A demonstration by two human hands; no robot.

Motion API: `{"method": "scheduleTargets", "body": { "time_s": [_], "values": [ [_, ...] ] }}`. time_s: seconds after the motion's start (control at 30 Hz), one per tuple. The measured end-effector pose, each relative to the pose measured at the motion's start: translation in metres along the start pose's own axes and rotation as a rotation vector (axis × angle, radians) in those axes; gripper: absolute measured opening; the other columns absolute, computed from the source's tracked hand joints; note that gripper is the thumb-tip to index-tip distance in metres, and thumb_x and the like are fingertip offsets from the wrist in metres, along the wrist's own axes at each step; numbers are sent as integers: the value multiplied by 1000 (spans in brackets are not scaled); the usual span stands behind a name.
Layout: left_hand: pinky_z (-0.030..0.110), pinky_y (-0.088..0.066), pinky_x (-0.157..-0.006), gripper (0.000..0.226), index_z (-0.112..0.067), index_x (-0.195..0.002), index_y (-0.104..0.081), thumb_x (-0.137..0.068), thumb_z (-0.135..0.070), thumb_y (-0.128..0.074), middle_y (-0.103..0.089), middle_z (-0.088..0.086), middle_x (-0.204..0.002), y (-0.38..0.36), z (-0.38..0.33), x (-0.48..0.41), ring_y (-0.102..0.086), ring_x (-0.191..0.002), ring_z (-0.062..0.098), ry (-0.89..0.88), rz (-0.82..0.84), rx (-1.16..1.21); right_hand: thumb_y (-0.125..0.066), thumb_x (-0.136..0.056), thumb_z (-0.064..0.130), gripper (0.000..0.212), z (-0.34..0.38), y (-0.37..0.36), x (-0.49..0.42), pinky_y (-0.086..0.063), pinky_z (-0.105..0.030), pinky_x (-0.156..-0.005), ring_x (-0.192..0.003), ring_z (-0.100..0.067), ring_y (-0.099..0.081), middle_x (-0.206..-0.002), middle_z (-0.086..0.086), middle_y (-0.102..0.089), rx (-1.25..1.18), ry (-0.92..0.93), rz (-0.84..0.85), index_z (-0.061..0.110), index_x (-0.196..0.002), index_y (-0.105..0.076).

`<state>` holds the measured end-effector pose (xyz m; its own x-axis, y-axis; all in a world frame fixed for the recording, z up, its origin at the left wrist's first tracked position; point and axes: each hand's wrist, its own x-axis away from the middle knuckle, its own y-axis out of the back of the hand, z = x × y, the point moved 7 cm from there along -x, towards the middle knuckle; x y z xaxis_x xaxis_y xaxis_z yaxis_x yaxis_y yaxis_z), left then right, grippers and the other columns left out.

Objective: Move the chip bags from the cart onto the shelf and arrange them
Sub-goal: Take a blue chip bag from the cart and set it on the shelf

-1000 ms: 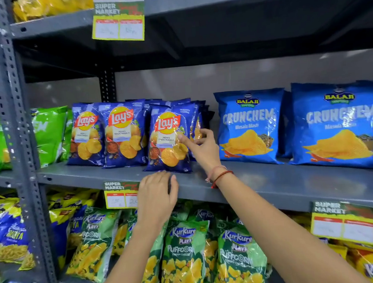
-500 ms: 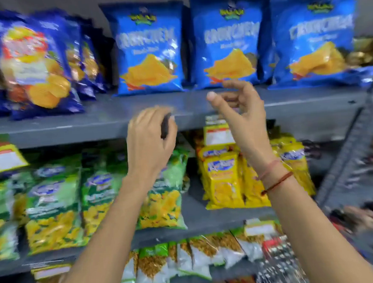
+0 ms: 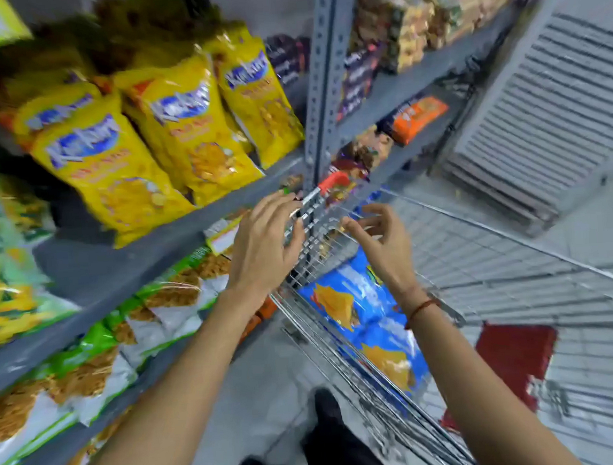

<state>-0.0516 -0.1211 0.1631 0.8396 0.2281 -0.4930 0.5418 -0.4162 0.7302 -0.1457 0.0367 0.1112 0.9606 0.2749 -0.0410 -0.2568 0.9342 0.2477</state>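
Head view, blurred by motion, looking down along a shelf unit w/ a wire cart (image 3: 488, 256) at lower right. Left hand (image 3: 266, 249) was spread loosely open, fingers extended, holding nothing, over the cart's near-left corner just beside the shelf edge. Right hand (image 3: 382, 245) was also empty, fingers half curled & apart, above the cart basket; a red thread band (image 3: 421, 309) sat on its wrist. The two hands were near each other but not touching. Blue chip bags (image 3: 361, 315) lay inside the cart, below & between the forearms, approx. two visible, stacked lengthwise along the left wire wall. Cart handle w/ red grip (image 3: 332, 181) pointed toward the grey shelf upright (image 3: 319, 97). Yellow snack bags (image 3: 167, 133) stood leaning in a row on the grey shelf (image 3: 153, 239) at left; green-and-white bags (image 3: 123, 336) filled the shelf below. A price tag (image 3: 222, 236) hung on the shelf lip next to the left hand. Orange packs (image 3: 416, 117) & dark wrappers occupied the adjoining bay at right. Person's dark shoes (image 3: 324, 405) were on the floor.
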Motion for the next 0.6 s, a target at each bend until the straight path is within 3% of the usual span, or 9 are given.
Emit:
{"method": "scheduleTargets", "body": {
  "time_s": [0.2, 0.3, 0.4, 0.5, 0.53, 0.6],
  "values": [
    [33, -33, -97, 33, -5, -118, -55, -88, -18, -54, -61, 17, -119, -150, 28, 24, -54, -112, 32, 136, 460, 72, -73, -80, 31, 41, -181, 32, 20, -43, -33, -70, -73, -20, -54, -85, -9, -59, 121, -511, -76, 4, -106, -56],
    [40, -32, -102, 44, -4, -130, -43, -91, -23, -50, -49, 21, -133, -218, 51, 38, -43, -124, 34, 285, 698, 87, -72, -80, 37, 32, -258, 28, 47, -37, -31, -62, -62, -18, -42, -70, -4, -46, 26, -815, -86, 15, -83, -49],
    [42, -34, -100, 48, -6, -136, -34, -94, -27, -46, -44, 24, -137, -274, 78, 50, -40, -125, 37, 440, 862, 103, -71, -82, 33, 44, -312, 15, 60, -30, -19, -52, -56, -6, -31, -63, 7, -32, -78, -977, -121, 27, -64, -31],
    [41, -37, -97, 54, -9, -138, -29, -93, -36, -45, -42, 23, -140, -318, 110, 56, -44, -122, 39, 590, 924, 90, -71, -83, 14, 22, -344, -3, 59, -45, -14, -50, -51, -2, -53, -60, 8, -57, -307, -1045, -243, 14, -83, -49],
    [42, -35, -100, 59, -10, -140, -25, -93, -38, -46, -38, 23, -143, -332, 119, 59, -41, -125, 39, 615, 961, 80, -71, -83, 11, 24, -350, -8, 56, -49, -16, -54, -56, -2, -60, -70, 4, -64, -365, -1044, -283, 7, -97, -52],
    [42, -30, -105, 70, -9, -143, -18, -90, -39, -52, -32, 24, -147, -359, 136, 64, -34, -131, 40, 622, 1027, 56, -74, -80, 12, 51, -359, -16, 46, -52, -16, -58, -79, -10, -68, -105, -8, -67, -423, -1033, -340, -1, -122, -49]
  ]
}}
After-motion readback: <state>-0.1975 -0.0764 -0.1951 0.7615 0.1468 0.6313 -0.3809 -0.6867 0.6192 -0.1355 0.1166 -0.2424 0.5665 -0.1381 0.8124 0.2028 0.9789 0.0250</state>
